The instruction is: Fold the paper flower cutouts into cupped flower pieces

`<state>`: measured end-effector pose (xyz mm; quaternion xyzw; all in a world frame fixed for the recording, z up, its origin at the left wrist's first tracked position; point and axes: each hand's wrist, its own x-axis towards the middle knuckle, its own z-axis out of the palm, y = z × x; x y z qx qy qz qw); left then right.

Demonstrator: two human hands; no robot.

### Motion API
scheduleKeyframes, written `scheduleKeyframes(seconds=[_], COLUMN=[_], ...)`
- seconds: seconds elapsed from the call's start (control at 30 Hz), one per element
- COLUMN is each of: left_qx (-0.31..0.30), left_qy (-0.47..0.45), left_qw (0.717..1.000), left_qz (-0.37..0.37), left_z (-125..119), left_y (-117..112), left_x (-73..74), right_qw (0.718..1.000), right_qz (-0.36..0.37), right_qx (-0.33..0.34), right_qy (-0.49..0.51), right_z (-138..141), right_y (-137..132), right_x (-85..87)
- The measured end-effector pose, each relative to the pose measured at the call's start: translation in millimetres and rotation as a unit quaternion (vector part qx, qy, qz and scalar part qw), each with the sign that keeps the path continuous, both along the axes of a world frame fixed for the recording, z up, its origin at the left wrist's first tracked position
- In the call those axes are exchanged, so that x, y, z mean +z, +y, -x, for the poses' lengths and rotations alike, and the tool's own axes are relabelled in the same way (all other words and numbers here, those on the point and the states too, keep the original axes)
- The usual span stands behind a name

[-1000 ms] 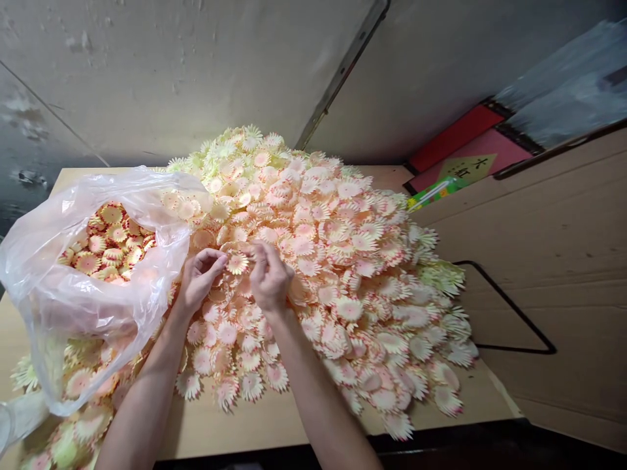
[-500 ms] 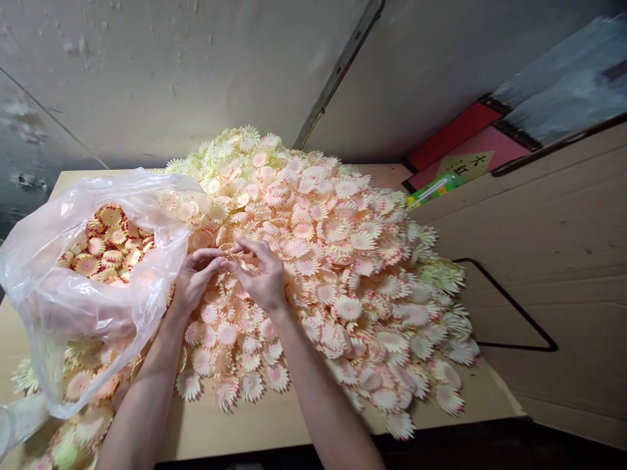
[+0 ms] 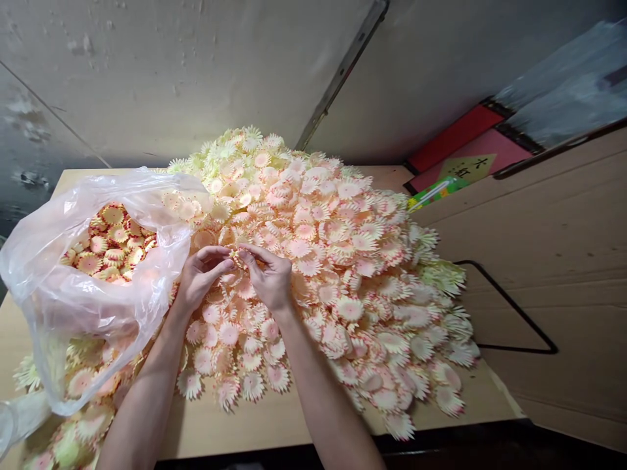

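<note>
My left hand (image 3: 202,274) and my right hand (image 3: 270,277) meet over a large heap of artificial flower petals (image 3: 337,261), scalloped discs in cream and pink. Between the fingertips of both hands sits a small pale petal piece (image 3: 236,256), partly covered by the fingers. Each hand pinches it with thumb and forefinger. Left of my hands stands an open clear plastic bag (image 3: 49,300), its rim beside my left wrist. Inside it lie smaller yellowish petal cups (image 3: 113,251) with red edges.
The petals spread over a wooden table (image 3: 230,434) that meets a grey wall (image 3: 196,85). To the right, a cardboard panel (image 3: 548,294) and a bent black metal rod (image 3: 514,303) border the table. Red packets (image 3: 458,137) stand at the back right. More petals (image 3: 73,437) lie at front left.
My right hand has shifted slightly right and its fingers have closed in. The small petal piece now shows between both hands' fingertips. The view has moved a little.
</note>
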<state>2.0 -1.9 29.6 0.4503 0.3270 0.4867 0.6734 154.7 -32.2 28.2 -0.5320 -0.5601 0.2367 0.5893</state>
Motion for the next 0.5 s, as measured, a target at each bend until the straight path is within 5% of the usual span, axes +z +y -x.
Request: scheduleKeyframes(seconds=[0.5], left_qx=[0.026], left_qy=[0.032], left_qw=[0.999], left_qz=[0.002], left_z=[-2.3], left_y=[-0.9], left_x=[3.4], right_qw=[0.995], right_qz=[-0.041], right_qx=[0.008], right_qy=[-0.088], right_z=[2.7], right_y=[0.4], right_x=[3.1])
